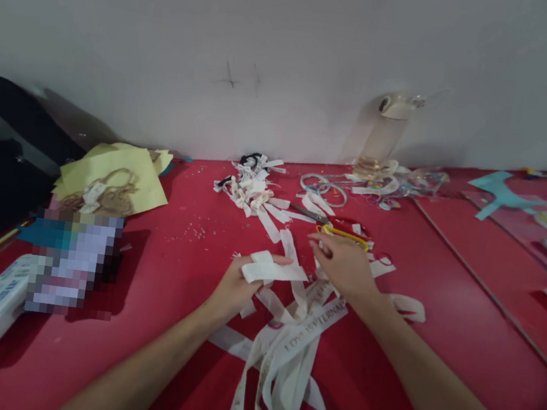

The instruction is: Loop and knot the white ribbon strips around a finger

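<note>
The red bench (pixel 171 366) meets an upright pale grey wall (pixel 171 64) along its back edge, and two dark scratches mark the wall above the middle of that edge. A straight dark seam runs slantwise across the right part of the bench. A clear bottle (pixel 385 139) with a little pale liquid stands by the back edge, right of centre. Near the left end lie yellow sheets (pixel 151 192) with brown twine on top, beside a dark bag (pixel 4 142). A small heap of white bows (pixel 249 192) lies close to the middle of the back edge, and a blue-green cutout (pixel 504 194) lies toward the back right corner.

The white ribbon (pixel 274 272) is at the middle of the bench, across the left hand (pixel 238 278), whose fingers are closed on it with the thumb side turned right. Its long axis runs left to right, roughly along the back edge, with the end toward the right. The right hand (pixel 344 261) has its fingers curled in; whether it grips anything cannot be made out. Just beyond it lie scissors (pixel 321 218), blades toward the left. The printed ribbon (pixel 315 328) lies in loose loops toward the front edge; its loops stretch mainly front to back, while its clearest lettered length slants up rightward.
</note>
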A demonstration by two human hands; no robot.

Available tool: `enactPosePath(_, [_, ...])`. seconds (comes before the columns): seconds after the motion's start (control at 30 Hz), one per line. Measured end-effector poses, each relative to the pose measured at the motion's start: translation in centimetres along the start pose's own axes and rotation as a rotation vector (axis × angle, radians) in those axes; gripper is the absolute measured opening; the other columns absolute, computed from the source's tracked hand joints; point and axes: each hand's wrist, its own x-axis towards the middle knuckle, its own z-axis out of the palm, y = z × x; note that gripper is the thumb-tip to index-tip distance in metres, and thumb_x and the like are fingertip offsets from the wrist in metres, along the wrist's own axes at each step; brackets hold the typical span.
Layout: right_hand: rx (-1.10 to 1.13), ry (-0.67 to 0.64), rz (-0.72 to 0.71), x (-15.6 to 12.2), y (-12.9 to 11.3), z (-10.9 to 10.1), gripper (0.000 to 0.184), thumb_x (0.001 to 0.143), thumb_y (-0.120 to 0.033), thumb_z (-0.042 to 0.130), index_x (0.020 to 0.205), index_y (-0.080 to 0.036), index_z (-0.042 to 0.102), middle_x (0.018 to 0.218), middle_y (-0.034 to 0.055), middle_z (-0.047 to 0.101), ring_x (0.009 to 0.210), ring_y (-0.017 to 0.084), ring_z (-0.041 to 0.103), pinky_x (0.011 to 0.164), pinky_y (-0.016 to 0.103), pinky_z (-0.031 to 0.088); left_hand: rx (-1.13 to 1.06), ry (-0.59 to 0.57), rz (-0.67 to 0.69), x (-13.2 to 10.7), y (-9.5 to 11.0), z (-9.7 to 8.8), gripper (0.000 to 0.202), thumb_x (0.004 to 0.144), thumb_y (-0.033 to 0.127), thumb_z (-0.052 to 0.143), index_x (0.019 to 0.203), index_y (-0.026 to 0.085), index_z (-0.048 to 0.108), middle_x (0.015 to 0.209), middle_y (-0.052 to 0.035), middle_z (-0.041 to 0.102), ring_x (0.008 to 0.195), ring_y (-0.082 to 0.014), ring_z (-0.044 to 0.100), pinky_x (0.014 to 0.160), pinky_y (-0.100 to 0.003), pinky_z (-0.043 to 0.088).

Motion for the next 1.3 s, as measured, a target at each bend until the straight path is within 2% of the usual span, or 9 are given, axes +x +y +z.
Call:
enactPosePath(0.1, [-0.035, -0.101, -0.1, 0.1, -0.7, 0.6, 0.028, 0.091, -0.026, 0.049, 0.11, -0.02, 0.068, 0.089, 0.0071, 0.071, 0.085, 0.02, 0.061, 0.077, 0.029, 0.043, 0.006, 0.001, -0.026, 0.0, 0.0, 0.0, 0.038, 0.078, 0.011, 0.046, 0.107, 0.012, 0.07, 0.052, 0.0059, 0.041, 0.049, -0.0066, 0.033, 0.051, -0.021, 0.024])
enactPosePath(0.33, [0.022, -0.181, -0.195, 0.4, -1.6, 1.4, 0.031, 0.094, -0.031, 0.048, 0.119, -0.023, 0.064, 0.088, 0.0062, 0.068, 0.084, 0.02, 0.059, 0.077, 0.03, 0.042, -0.027, 0.009, -0.027, 0.1, 0.3, 0.4, 0.032, 0.077, 0.014, 0.05, 0.1, 0.012, 0.072, 0.051, 0.0058, 0.04, 0.048, -0.0063, 0.033, 0.05, -0.021, 0.025])
enactPosePath(0.43, [0.025, -0.213, -0.217, 0.4, -2.0, 1.4, 0.029, 0.094, -0.032, 0.048, 0.114, -0.023, 0.067, 0.089, 0.007, 0.065, 0.087, 0.021, 0.058, 0.078, 0.031, 0.041, -0.04, 0.007, -0.035, 0.1, 0.4, 0.5, 0.031, 0.076, 0.015, 0.051, 0.096, 0.012, 0.074, 0.051, 0.0055, 0.04, 0.048, -0.0062, 0.033, 0.049, -0.02, 0.026])
enactPosePath(0.6, [0.114, -0.219, -0.225, 0.3, -2.3, 1.3, 0.021, 0.093, -0.021, 0.048, 0.101, -0.017, 0.067, 0.093, 0.0074, 0.062, 0.089, 0.019, 0.056, 0.077, 0.03, 0.041, -0.037, -0.013, -0.051, 0.0, 0.4, 0.4, 0.036, 0.076, 0.012, 0.049, 0.103, 0.012, 0.072, 0.052, 0.0057, 0.04, 0.048, -0.0057, 0.031, 0.049, -0.02, 0.024])
enactPosePath(0.73, [0.138, -0.235, -0.28, 0.2, -2.2, 1.0, 0.021, 0.093, -0.023, 0.049, 0.106, -0.018, 0.065, 0.099, 0.0078, 0.061, 0.093, 0.02, 0.055, 0.081, 0.031, 0.042, -0.02, -0.011, -0.064, 0.0, 0.2, 0.3, 0.036, 0.076, 0.013, 0.049, 0.103, 0.013, 0.072, 0.053, 0.0049, 0.041, 0.049, -0.0062, 0.031, 0.049, -0.02, 0.024])
enactPosePath(0.97, [-0.056, -0.241, -0.388, 0.1, -2.5, 0.7, 0.018, 0.094, -0.019, 0.048, 0.097, -0.015, 0.066, 0.101, 0.0087, 0.061, 0.095, 0.021, 0.053, 0.082, 0.031, 0.042, -0.03, 0.006, -0.041, 0.1, -0.2, 0.2, 0.03, 0.078, 0.016, 0.049, 0.097, 0.013, 0.072, 0.051, 0.0056, 0.038, 0.049, -0.0064, 0.03, 0.049, -0.02, 0.022])
enactPosePath(1.13, [-0.131, -0.308, -0.516, -0.1, -2.8, 0.2, 0.018, 0.091, -0.016, 0.053, 0.106, -0.016, 0.061, 0.102, 0.008, 0.065, 0.096, 0.022, 0.054, 0.079, 0.031, 0.041, -0.172, 0.062, -0.003, 0.3, -0.4, 0.2, 0.023, 0.077, 0.018, 0.048, 0.081, 0.013, 0.07, 0.048, 0.0067, 0.033, 0.047, -0.0068, 0.027, 0.049, -0.021, 0.021])
enactPosePath(1.2, [-0.183, -0.303, -0.507, -0.3, -3.2, -0.3, 0.021, 0.089, -0.015, 0.055, 0.11, -0.017, 0.06, 0.096, 0.0075, 0.067, 0.093, 0.023, 0.055, 0.074, 0.031, 0.04, -0.23, 0.086, -0.028, 0.4, -0.5, 0.2, 0.02, 0.076, 0.019, 0.047, 0.075, 0.013, 0.067, 0.047, 0.0072, 0.031, 0.045, -0.0066, 0.025, 0.048, -0.021, 0.02])
enactPosePath(1.3, [-0.272, -0.271, -0.461, -0.7, -3.9, -0.9, 0.018, 0.087, -0.009, 0.053, 0.103, -0.017, 0.06, 0.092, 0.008, 0.066, 0.091, 0.024, 0.056, 0.069, 0.031, 0.039, -0.273, 0.114, -0.076, 0.4, -0.5, 0.3, 0.016, 0.073, 0.019, 0.047, 0.068, 0.014, 0.062, 0.046, 0.0076, 0.029, 0.045, -0.0063, 0.023, 0.047, -0.021, 0.019])
